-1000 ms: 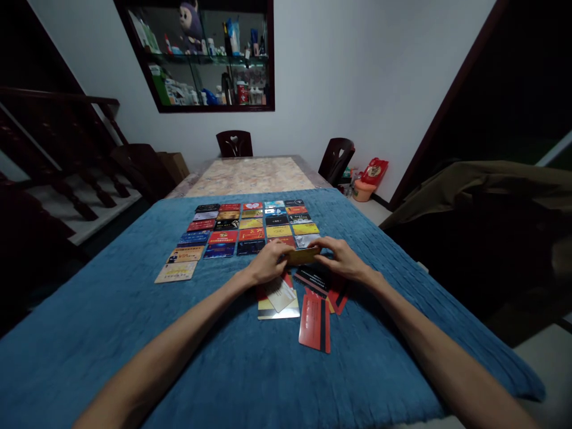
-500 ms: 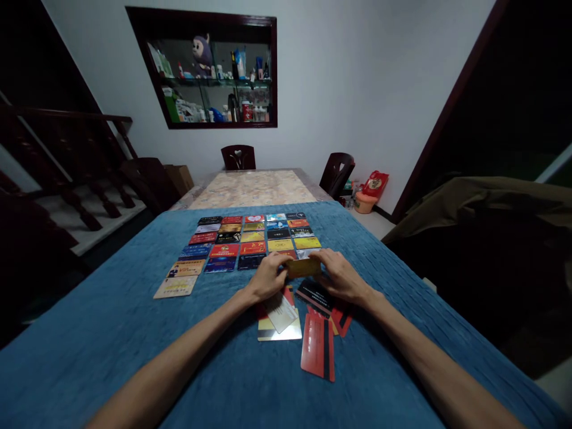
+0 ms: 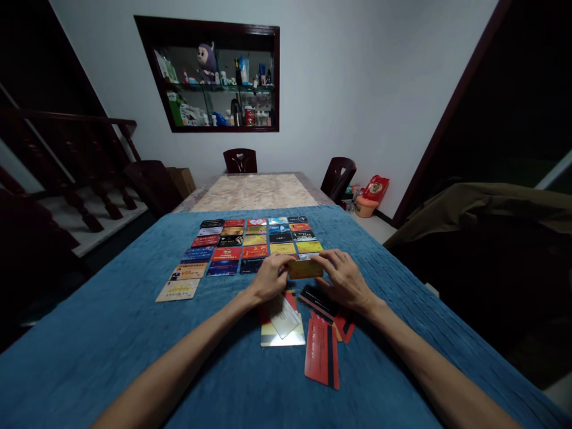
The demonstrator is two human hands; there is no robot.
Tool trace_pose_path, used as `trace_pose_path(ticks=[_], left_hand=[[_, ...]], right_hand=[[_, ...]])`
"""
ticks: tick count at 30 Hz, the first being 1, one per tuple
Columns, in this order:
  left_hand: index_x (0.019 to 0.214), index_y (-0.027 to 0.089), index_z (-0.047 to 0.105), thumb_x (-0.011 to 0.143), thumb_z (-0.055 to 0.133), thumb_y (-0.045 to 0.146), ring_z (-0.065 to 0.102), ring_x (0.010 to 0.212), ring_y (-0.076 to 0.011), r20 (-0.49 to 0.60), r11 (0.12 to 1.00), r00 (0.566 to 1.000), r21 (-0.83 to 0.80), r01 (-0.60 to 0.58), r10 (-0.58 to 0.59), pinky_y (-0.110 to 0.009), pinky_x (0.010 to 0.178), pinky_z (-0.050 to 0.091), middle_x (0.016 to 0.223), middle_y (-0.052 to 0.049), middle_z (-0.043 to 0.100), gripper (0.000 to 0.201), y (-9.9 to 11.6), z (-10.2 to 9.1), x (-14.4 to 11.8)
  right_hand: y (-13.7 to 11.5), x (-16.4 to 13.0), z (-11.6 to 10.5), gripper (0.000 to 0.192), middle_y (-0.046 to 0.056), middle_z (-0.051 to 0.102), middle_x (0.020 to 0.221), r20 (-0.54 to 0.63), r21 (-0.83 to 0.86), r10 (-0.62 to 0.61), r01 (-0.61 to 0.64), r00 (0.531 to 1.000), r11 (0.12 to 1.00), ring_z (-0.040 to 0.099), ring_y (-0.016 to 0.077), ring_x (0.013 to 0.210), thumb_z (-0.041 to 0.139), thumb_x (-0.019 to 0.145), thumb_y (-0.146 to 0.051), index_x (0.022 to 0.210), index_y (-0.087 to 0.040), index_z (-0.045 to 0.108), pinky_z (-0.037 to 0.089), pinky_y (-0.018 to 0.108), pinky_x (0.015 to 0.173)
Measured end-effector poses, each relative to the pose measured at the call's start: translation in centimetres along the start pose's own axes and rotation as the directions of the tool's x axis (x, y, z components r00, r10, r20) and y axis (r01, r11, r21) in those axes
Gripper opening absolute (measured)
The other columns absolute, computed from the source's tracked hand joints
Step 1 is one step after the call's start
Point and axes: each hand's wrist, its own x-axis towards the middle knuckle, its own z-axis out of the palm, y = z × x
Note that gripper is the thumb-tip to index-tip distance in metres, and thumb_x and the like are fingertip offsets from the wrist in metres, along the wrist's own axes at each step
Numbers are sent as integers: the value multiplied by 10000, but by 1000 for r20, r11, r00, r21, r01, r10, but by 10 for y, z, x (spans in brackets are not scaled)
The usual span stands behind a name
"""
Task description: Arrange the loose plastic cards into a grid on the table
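Between both hands a gold card (image 3: 306,269) is held up, tilted, above the blue cloth. My left hand (image 3: 269,277) pinches its left end, and my right hand (image 3: 344,279) grips the right end. Under and in front of the hands lie loose cards: a white card (image 3: 283,317) over a pale yellow card (image 3: 282,335), a black card (image 3: 317,302), and a red card (image 3: 322,353) with a dark stripe. Beyond, several cards are laid face up in rows, among them a cream card (image 3: 177,290) at the near left and a navy card (image 3: 223,267).
The blue cloth (image 3: 120,333) covers the near part of the long table (image 3: 259,189). Chairs (image 3: 338,179) stand around its far end. Brown fabric (image 3: 482,208) is draped at the right. A wall cabinet (image 3: 210,128) holds bottles and a plush toy (image 3: 207,62).
The view has tipped slightly, so everything sits a little lower in the picture. Both hands keep hold of the gold card; its face catches the light a bit differently.
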Motion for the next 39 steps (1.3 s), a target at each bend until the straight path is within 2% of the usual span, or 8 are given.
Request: trace_pose_path(ticks=[5, 8, 14, 19, 26, 32, 39], left_hand=[[1168, 181, 654, 785, 509, -7, 614, 1012, -218, -44, 996, 996, 33, -82, 83, -376, 933, 520, 1077, -74, 687, 451, 0, -3, 6], [1256, 199, 588, 799, 530, 20, 590, 1066, -232, -70, 990, 990, 68, -121, 126, -400, 968, 506, 1155, -81, 657, 495, 2, -4, 12], [1289, 192, 523, 819, 610, 126, 543, 1114, -276, -6, 953, 980, 235, -191, 198, -453, 975, 488, 1196, -107, 603, 482, 7, -6, 28], [1302, 182, 494, 795, 609, 122, 498, 1212, -292, 16, 933, 975, 288, -215, 220, -455, 1019, 467, 1306, -138, 505, 524, 4, -3, 47], [1231, 182, 553, 800, 628, 139, 501, 1188, -298, 77, 940, 980, 279, -198, 184, -468, 1032, 446, 1283, -128, 544, 439, -9, 6, 71], [996, 201, 682, 821, 670, 184, 545, 1099, -260, 108, 967, 986, 205, -150, 130, -412, 1002, 453, 1130, -85, 590, 176, -28, 16, 94], [1062, 226, 730, 839, 672, 228, 539, 1104, -270, 180, 981, 983, 186, -54, 20, -427, 1012, 440, 1133, -83, 614, 230, -42, 29, 102]], right_hand=[[3, 3, 0, 442, 145, 602, 1134, -114, -37, -23, 19, 993, 999, 521, 302, 1044, 601, 885, -216, 1322, -186, 545, 472, 424, 833], [8, 8, -4, 460, 148, 584, 1148, -135, -36, -2, -3, 991, 999, 505, 307, 1045, 597, 891, -229, 1346, -193, 540, 483, 426, 817], [28, 19, -13, 466, 142, 576, 1163, -85, -13, 30, -31, 996, 999, 492, 316, 1066, 625, 883, -291, 1338, -209, 567, 487, 437, 838], [53, 25, -8, 500, 146, 587, 1165, -38, 82, 38, -35, 999, 996, 502, 310, 1055, 630, 890, -378, 1356, -207, 569, 493, 443, 864], [87, 31, 8, 483, 127, 619, 1186, 57, 210, 84, -94, 995, 973, 533, 303, 1027, 666, 856, -391, 1309, -232, 616, 483, 476, 905], [110, 35, 30, 334, 107, 671, 1160, 97, 355, 188, -211, 977, 911, 588, 284, 1008, 671, 855, -399, 1141, -229, 707, 475, 451, 913], [120, 26, 54, 286, 91, 700, 1155, 173, 462, 282, -330, 944, 823, 615, 272, 1015, 678, 840, -418, 1065, -256, 746, 487, 411, 862]])
